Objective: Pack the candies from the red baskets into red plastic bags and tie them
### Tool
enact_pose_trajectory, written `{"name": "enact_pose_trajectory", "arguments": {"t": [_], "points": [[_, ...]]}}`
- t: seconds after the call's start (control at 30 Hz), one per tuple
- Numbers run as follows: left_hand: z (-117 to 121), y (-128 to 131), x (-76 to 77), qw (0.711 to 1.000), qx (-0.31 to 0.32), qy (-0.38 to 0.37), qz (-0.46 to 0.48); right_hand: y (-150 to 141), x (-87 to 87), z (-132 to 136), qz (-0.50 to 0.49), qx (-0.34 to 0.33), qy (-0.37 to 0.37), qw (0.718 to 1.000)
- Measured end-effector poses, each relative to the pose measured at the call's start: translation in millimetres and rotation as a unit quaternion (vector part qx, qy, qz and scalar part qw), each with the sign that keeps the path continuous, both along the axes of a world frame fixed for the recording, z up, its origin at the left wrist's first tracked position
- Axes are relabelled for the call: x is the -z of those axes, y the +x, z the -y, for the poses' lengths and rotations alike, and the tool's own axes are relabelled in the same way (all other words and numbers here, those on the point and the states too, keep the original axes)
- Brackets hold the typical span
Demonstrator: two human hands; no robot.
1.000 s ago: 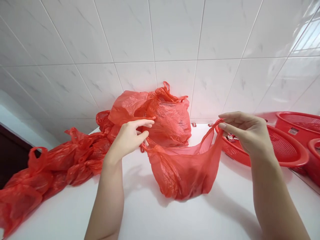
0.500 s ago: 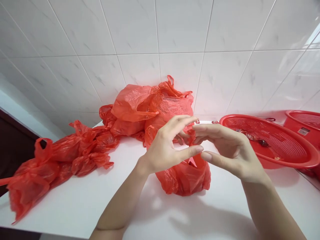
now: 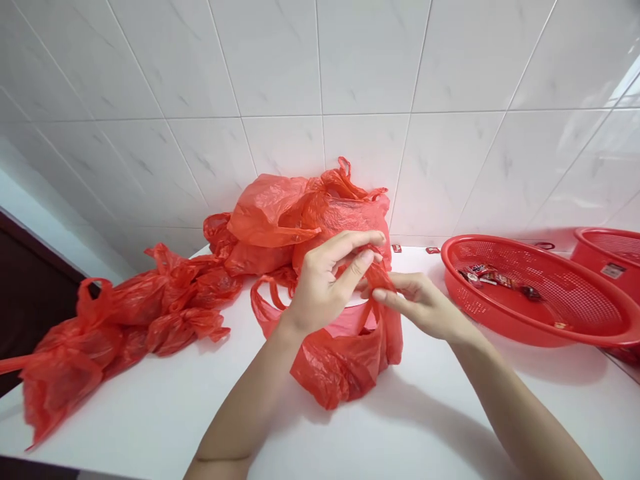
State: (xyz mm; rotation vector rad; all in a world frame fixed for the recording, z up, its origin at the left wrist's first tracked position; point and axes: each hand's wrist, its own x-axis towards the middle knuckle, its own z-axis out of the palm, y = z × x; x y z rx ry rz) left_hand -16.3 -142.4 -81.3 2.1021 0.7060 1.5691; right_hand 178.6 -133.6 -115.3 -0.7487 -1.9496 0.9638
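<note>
In the head view a red plastic bag (image 3: 345, 370) stands on the white table with its mouth open, and its inside is partly hidden by my hands. My left hand (image 3: 333, 277) curls over the bag, thumb and fingers closed on the top of a handle. Just right of it, my right hand (image 3: 417, 300) pinches the same handle lower down, the thumb lying across the plastic. The bag's other handle (image 3: 265, 293) arches free on the left, behind my left wrist.
Filled red plastic bags (image 3: 280, 213) are piled against the tiled wall, and tied ones (image 3: 130, 313) line the left. At the right are a red perforated basket (image 3: 595, 267) holding several small packets (image 3: 493, 275) and a second basket (image 3: 613, 257). Small red packets (image 3: 433, 251) lie by the wall.
My hands, spread apart over the bag before, have closed on one of its handles. The handle is pulled up, and the bag has turned and its left handle now shows.
</note>
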Motion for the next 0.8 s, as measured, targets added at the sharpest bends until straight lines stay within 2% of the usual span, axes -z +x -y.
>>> {"name": "enact_pose_trajectory", "arguments": {"t": [0.1, 0.2, 0.3, 0.4, 0.5, 0.63, 0.7, 0.8], "points": [[1.8, -20.9, -9.6, 0.990, -0.107, 0.046, -0.077, -5.9, 9.0, -8.8, -0.119, 0.054, -0.064, 0.989], [7.4, -46.1, -21.2, 0.955, -0.233, 0.054, -0.174, -6.1, 13.6, -16.5, -0.197, 0.128, -0.099, 0.967], [9.4, -66.1, -27.5, 0.931, -0.290, 0.031, -0.220, -4.0, 14.6, -21.3, -0.223, 0.155, -0.115, 0.956], [5.7, -78.2, -27.9, 0.923, -0.283, -0.029, -0.259, -0.7, 13.9, -24.1, -0.231, 0.174, -0.120, 0.950], [-2.2, -83.7, -24.3, 0.909, -0.240, -0.100, -0.327, 4.4, 11.9, -25.8, -0.242, 0.199, -0.120, 0.942], [-19.9, -82.5, -13.7, 0.885, -0.224, -0.137, -0.383, 11.6, 8.3, -25.9, -0.236, 0.222, -0.126, 0.938], [-30.3, -80.6, -7.7, 0.888, -0.226, -0.143, -0.375, 14.7, 6.9, -25.3, -0.223, 0.226, -0.128, 0.940], [-40.6, -79.3, -3.9, 0.903, -0.188, -0.148, -0.356, 19.7, 5.4, -24.7, -0.198, 0.232, -0.122, 0.945]]}}
